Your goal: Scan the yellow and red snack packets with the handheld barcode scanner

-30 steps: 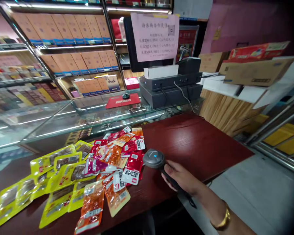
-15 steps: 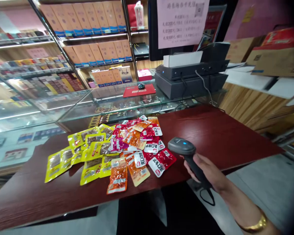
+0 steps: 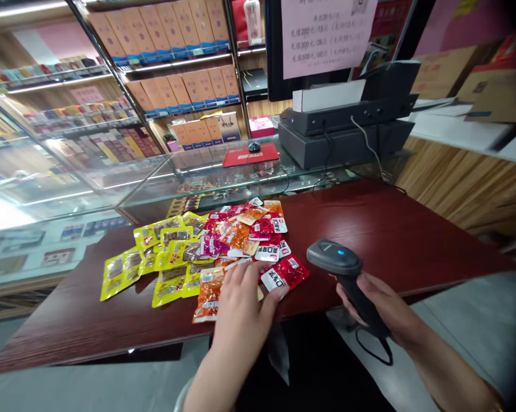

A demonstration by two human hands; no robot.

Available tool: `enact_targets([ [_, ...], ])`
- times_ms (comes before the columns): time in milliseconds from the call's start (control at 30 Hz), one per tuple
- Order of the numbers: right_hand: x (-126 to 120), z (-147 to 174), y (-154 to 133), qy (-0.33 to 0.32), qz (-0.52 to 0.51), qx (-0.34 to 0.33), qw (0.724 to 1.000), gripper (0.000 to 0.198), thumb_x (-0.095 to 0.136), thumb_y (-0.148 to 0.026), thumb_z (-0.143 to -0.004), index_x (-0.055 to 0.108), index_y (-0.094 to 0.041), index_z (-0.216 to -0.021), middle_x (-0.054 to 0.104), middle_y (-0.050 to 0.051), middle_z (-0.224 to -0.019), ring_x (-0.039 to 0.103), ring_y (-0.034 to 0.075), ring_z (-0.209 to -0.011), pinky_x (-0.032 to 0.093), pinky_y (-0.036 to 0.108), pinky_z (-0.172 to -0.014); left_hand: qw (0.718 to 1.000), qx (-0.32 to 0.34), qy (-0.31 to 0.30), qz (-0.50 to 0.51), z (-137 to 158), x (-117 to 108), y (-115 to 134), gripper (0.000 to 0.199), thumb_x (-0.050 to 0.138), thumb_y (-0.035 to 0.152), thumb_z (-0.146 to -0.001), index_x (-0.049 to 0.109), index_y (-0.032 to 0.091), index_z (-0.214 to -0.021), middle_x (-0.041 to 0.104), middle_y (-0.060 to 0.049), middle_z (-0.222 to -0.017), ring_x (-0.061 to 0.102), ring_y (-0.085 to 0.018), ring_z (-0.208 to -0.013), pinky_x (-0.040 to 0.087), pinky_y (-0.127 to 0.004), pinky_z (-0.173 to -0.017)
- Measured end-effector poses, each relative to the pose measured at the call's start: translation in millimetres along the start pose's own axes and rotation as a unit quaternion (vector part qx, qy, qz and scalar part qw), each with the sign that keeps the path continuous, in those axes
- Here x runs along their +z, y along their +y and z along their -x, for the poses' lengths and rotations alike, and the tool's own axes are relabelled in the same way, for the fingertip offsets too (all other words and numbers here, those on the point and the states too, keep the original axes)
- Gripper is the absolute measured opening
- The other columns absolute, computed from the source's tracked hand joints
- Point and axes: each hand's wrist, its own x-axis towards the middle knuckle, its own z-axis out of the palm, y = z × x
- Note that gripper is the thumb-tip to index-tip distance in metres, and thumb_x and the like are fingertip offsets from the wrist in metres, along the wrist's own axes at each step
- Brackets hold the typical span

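My right hand [image 3: 384, 303] is wrapped round the handle of a black barcode scanner [image 3: 334, 257], held above the table's front edge; a blue light glows on its head. Over the front of a pile of snack packets reaches my left hand [image 3: 243, 303], palm down, thumb apart from the fingers. It covers parts of an orange snack packet [image 3: 207, 294] and others beneath. Just right of its thumb lies a red and white packet [image 3: 290, 272]. Yellow snack packets [image 3: 169, 289] overlap on the left, and more red, purple and orange packets [image 3: 236, 234] are heaped behind.
The packets lie on a dark red wooden table [image 3: 412, 234]. Behind it stand a glass display counter [image 3: 155, 183] with a mouse [image 3: 254, 147] on a red mat [image 3: 236, 157], and a black cash drawer [image 3: 344, 143] under a monitor. Boxed goods [image 3: 167, 28] fill the shelves.
My left hand has come into view from below and now reaches over the front packets. My right hand still holds the scanner, slightly further right in view. The camera view has shifted somewhat.
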Motion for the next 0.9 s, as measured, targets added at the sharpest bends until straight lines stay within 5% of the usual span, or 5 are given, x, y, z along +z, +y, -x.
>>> enact_targets([
  [233, -1, 16, 4, 0.020, 0.046, 0.041, 0.998, 0.051, 0.066, -0.069, -0.079, 0.063, -0.018, -0.084, 0.058, -0.001, -0.068, 0.050, 0.010, -0.051, 0.036, 0.019, -0.045, 0.990, -0.012, -0.107, -0.093, -13, 43, 17, 0.038, 0.071, 0.045, -0.080, 0.062, 0.017, -0.104, 0.063, -0.013, -0.112, 0.056, -0.034, -0.107, 0.045, -0.046, -0.090],
  [367, -3, 24, 3, 0.063, 0.024, 0.044, 0.997, 0.054, 0.069, -0.070, -0.075, 0.064, -0.018, -0.085, 0.062, 0.000, -0.068, 0.052, 0.011, -0.053, 0.037, 0.020, -0.046, 0.990, -0.067, -0.122, 0.009, -18, 47, 27, 0.022, 0.067, 0.033, -0.083, 0.053, 0.020, -0.093, 0.066, -0.007, -0.092, 0.061, -0.027, -0.094, 0.045, -0.037, -0.081],
  [567, -9, 31, -5, 0.087, 0.018, 0.031, 0.996, 0.054, 0.071, -0.072, -0.071, 0.066, -0.020, -0.083, 0.058, 0.000, -0.065, 0.050, 0.013, -0.054, 0.040, 0.024, -0.051, 0.951, -0.179, -0.159, 0.195, -27, 59, 33, 0.027, 0.067, 0.033, -0.080, 0.047, 0.024, -0.095, 0.063, 0.002, -0.075, 0.061, -0.019, -0.069, 0.039, -0.027, -0.064],
  [900, -20, 26, -5, 0.066, 0.009, 0.031, 0.997, 0.054, 0.069, -0.071, -0.075, 0.067, -0.019, -0.086, 0.060, 0.001, -0.066, 0.050, 0.011, -0.054, 0.038, 0.024, -0.050, 0.921, -0.220, -0.110, 0.303, -34, 68, 23, 0.034, 0.064, 0.046, -0.082, 0.044, 0.024, -0.099, 0.056, 0.008, -0.061, 0.055, -0.015, -0.056, 0.036, -0.024, -0.055],
])
